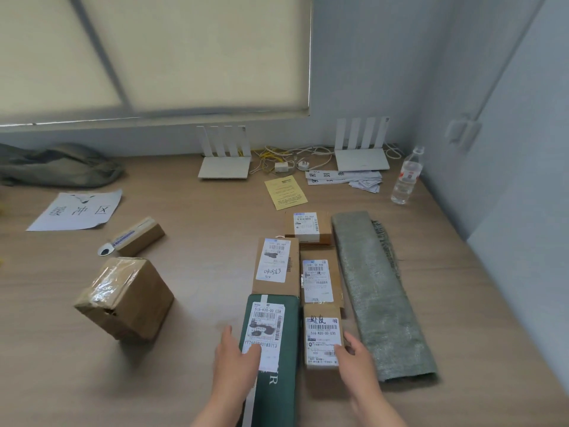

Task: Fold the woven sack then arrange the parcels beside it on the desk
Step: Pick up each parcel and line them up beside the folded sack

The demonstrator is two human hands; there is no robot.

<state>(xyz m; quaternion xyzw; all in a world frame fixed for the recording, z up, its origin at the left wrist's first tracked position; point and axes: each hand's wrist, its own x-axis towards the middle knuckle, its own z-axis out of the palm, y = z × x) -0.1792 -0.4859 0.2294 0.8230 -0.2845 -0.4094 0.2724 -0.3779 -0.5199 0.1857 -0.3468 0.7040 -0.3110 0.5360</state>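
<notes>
The grey-green woven sack lies folded into a long strip on the right of the desk. Left of it several labelled parcels sit in two rows: a dark green box, a small brown box, a brown box behind the green one, a flat parcel and a far box. My left hand rests flat on the green box's left edge and label. My right hand presses against the small brown box's right side, fingers spread.
Two more cardboard boxes stand apart at left, a large taped one and a long one. A white sign sheet, a yellow paper, two routers with cables, a water bottle and an olive cloth line the back.
</notes>
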